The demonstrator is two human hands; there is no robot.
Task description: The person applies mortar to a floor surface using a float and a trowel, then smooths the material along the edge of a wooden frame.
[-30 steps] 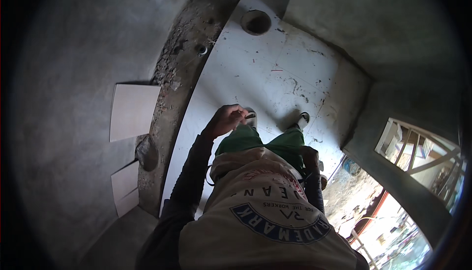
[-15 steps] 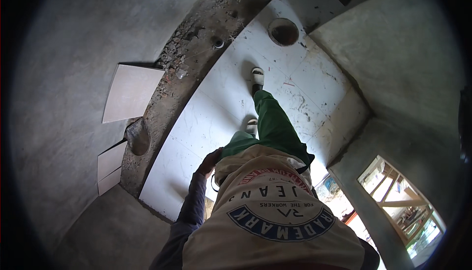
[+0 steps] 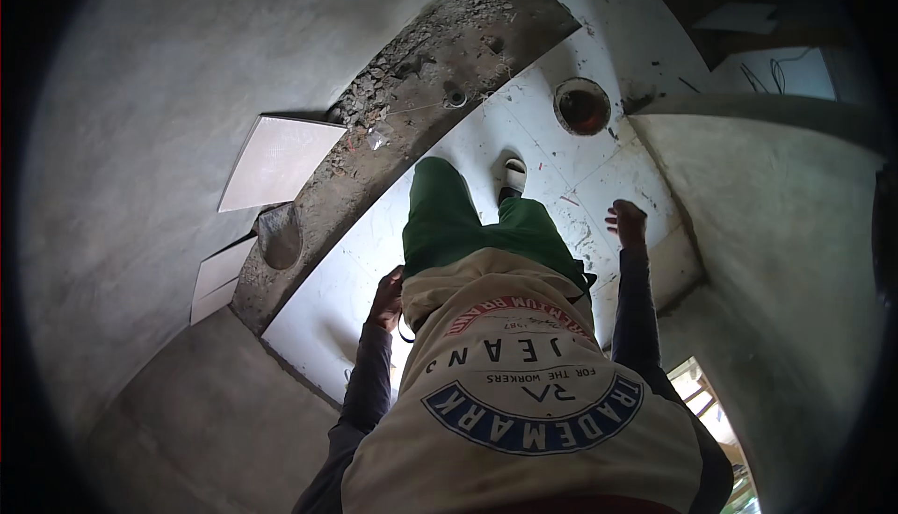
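Observation:
My left hand point(image 3: 385, 299) hangs at my left hip, beside the hem of my beige printed shirt point(image 3: 524, 364) and the green trousers point(image 3: 435, 210). Its fingers are turned toward my body and too dark to read. Out to my right, my right hand point(image 3: 629, 224) is held over the pale floor tiles point(image 3: 599, 177), touching nothing. Its fingers are loosely bent and apart, with nothing seen in them. One foot in a light sandal point(image 3: 514, 175) shows on the tiles; the other is hidden behind my trouser leg.
A strip of bare, rubble-strewn ground point(image 3: 412, 93) runs along the left wall, with a pipe end point(image 3: 456, 99) in it. Pale tiles point(image 3: 282, 160) and a rounded container point(image 3: 280, 238) lean there. Ahead is a round container point(image 3: 582, 107); beyond it lies a cable point(image 3: 778, 72).
I have moved on with a step, and the view has shifted. My right hand has come into sight on the right. My left hand stays by the hip. The window at lower right has mostly left view.

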